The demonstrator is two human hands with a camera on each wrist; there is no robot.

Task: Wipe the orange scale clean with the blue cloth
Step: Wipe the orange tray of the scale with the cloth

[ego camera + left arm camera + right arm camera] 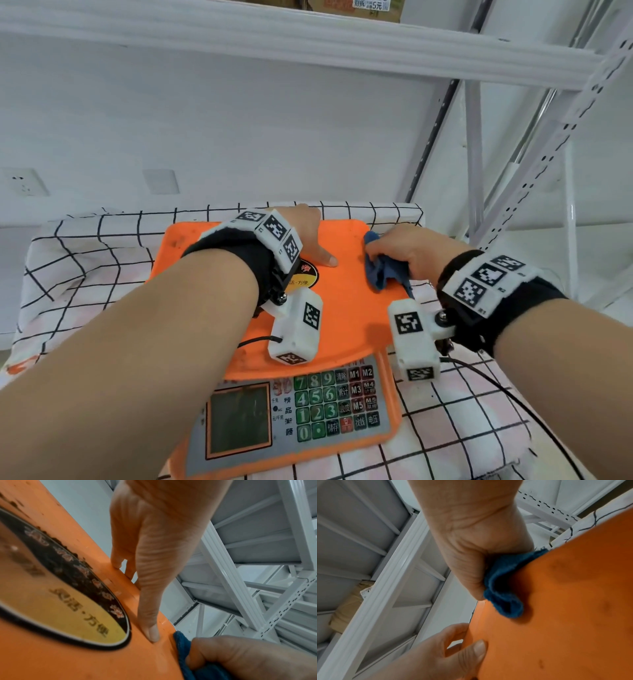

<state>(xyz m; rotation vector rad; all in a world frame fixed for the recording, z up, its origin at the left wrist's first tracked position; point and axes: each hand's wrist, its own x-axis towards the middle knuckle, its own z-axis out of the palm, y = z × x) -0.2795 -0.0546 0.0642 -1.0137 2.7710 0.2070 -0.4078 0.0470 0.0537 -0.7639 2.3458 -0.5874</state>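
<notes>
- The orange scale (308,308) sits on a checked cloth (85,257), directly in front of the person, its long axis running from 6 to 12 o'clock, the keypad (337,401) at the near end.
- The right hand (407,253) bunches the blue cloth (380,270) in curled fingers and presses it on the platter at about 2 o'clock, near the right edge.
- The left hand (308,236) grips the far rim at 12 o'clock, fingers over the edge, thumb (323,258) flat on top.
- I judge the unwiped area lies toward 9 o'clock from the cloth; the right hand is nearer.
- The platter shows dark specks (541,664) and grime around the round label (68,588).
</notes>
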